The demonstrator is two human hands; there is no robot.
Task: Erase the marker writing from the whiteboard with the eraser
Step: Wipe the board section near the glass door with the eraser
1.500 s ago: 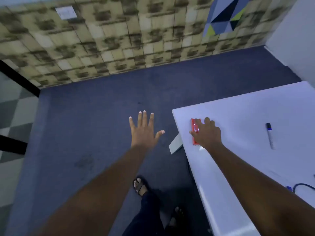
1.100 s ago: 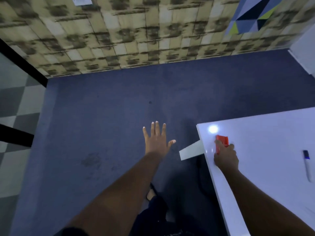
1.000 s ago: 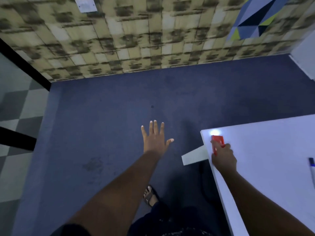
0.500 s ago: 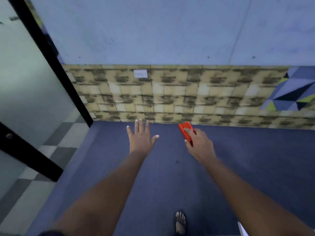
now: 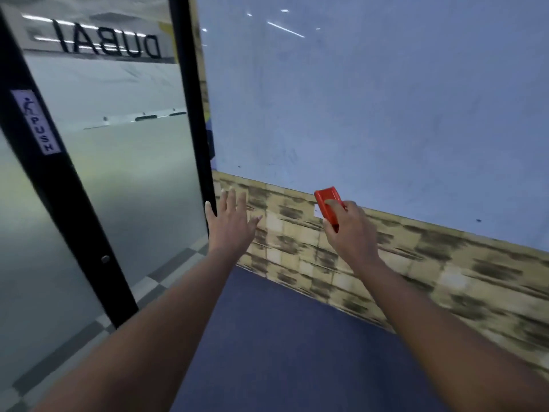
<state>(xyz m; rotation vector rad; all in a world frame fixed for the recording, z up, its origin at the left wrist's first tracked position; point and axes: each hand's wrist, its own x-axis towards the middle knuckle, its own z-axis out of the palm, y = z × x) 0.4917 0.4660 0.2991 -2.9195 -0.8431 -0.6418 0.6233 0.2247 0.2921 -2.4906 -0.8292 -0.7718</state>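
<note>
A frosted glass door (image 5: pixel 118 179) in a black frame fills the left of the view, bearing a small "PUSH" sticker (image 5: pixel 37 126) on its near upright and mirrored "DUBAI" lettering (image 5: pixel 98 40) across the top. Beyond the door, checkered floor tiles (image 5: pixel 166 269) show at its foot. A band of tan, mottled wall tiles (image 5: pixel 430 263) runs along the wall under the whiteboard, with a small white label (image 5: pixel 317 211) on it just left of the eraser, and blue carpet (image 5: pixel 282 337) covers the floor below.

The whiteboard (image 5: pixel 371 99) hangs on the wall, taking up the upper right (pale blue-grey in this light). Its surface carries only faint smudges and a few dark specks near the lower edge; no readable writing can be made out. Ceiling lights glint off its top.

The left hand (image 5: pixel 230 226) is raised in front of the tile band, close to the door frame, its grip apart: fingers straight and spread, holding nothing.

The right hand (image 5: pixel 352 233) has its grip clamped on the eraser (image 5: pixel 328 205), a small red block held upright, its top end level with the whiteboard's lower edge. Whether it touches the wall cannot be told. Nothing lies between the eraser and the board.
</note>
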